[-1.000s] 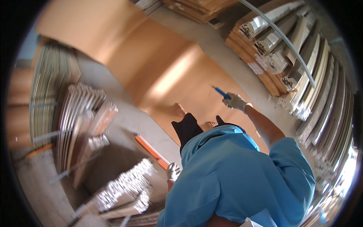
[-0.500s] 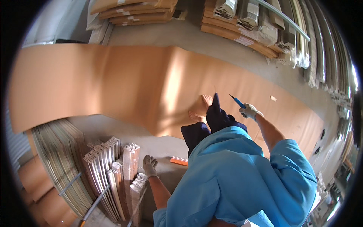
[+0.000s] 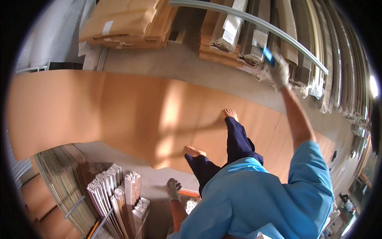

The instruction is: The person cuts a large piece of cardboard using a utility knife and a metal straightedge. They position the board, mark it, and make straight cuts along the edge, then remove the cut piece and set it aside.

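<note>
My right hand [image 3: 280, 72], in a pale work glove, is raised over the far right side and closed around a blue utility knife [image 3: 268, 55]. The knife is smeared by motion and shows against the ends of long wrapped profiles. Low at the left, my gloved left hand [image 3: 173, 189] hangs with its fingers loosely apart and nothing in it. Next to it on the floor lies an orange-red strip [image 3: 189, 192]. My bare feet stand on a long brown cardboard sheet [image 3: 131, 115] that spans the floor from left to right.
A stack of cardboard cartons [image 3: 119, 24] stands at the far left. Long wrapped profiles [image 3: 254, 44] lie on a rack behind a metal bar [image 3: 254, 22]. Upright white bundles [image 3: 105, 187] and thin grey-green boards [image 3: 59, 175] lean at the near left.
My right hand has swung up and away with the utility knife, from above the cardboard to the profiles. My feet have moved apart. My left hand has shifted slightly right in the picture.
</note>
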### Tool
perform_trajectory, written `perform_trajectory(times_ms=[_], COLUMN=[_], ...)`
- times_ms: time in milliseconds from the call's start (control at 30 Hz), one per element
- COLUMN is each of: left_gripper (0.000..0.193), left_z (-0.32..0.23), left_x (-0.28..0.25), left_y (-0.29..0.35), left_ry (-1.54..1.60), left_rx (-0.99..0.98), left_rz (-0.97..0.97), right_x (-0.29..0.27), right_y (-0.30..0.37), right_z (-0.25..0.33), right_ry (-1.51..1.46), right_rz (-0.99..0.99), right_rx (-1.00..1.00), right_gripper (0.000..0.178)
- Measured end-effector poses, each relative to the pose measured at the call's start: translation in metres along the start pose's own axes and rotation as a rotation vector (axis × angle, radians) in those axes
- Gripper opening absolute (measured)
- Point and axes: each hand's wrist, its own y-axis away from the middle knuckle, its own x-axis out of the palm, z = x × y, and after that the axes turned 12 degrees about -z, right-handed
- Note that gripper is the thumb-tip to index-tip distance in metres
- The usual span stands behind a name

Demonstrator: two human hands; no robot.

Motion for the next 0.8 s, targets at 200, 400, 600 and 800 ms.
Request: perform_trajectory(times_ms=[200, 400, 600, 800], left_gripper=[0.038, 0.033, 0.034, 0.057], left_z=[0.023, 0.008, 0.006, -0.01], left_x=[0.152, 0.196, 0.185, 0.149], left_y=[0.065, 0.061, 0.053, 0.106], left_ry=[-0.428, -0.172, -0.051, -0.564], left_rx=[0.117, 0.118, 0.263, 1.228], left_rz=[0.263, 0.225, 0.117, -0.395], right_x=[0.091, 0.127, 0.062, -0.03], right_y=[-0.164, -0.177, -0.136, 0.041], right_z=[-0.139, -0.174, -0.084, 0.089], right_ry=[0.466, 0.118, 0.09, -0.178], right_rz=[0.042, 0.424, 0.337, 0.341], right_rx=[-0.299, -0.016, -0.205, -0.582], right_gripper=[0.061, 0.055, 0.054, 0.038])
